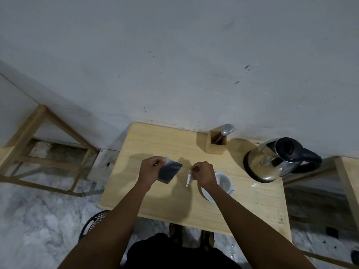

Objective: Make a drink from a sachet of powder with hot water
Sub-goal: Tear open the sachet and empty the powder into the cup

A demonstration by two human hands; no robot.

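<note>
Both hands are raised over a small wooden table (174,202) that stands against a pale wall. The left hand (150,169) is closed in a pinch on the top corner of a dark sachet (169,170), which hangs from the fingers above the table's middle, its silvery upper edge catching the light. The right hand (203,174) is closed too, thumb and fingers pinching a thin white strip (188,178) that dangles downward (whether it is a piece torn off the sachet I cannot tell). The two hands are near each other but apart, with the sachet and the strip not touching.

Just beside and partly under the right wrist sits a white cup (223,181) on the table, its inside pale. Farther right stands a glass kettle (275,162) with a black lid and handle. At the back edge, near the wall, a wooden holder (216,144) keeps a spoon (226,130) upright with a fork beside it.
</note>
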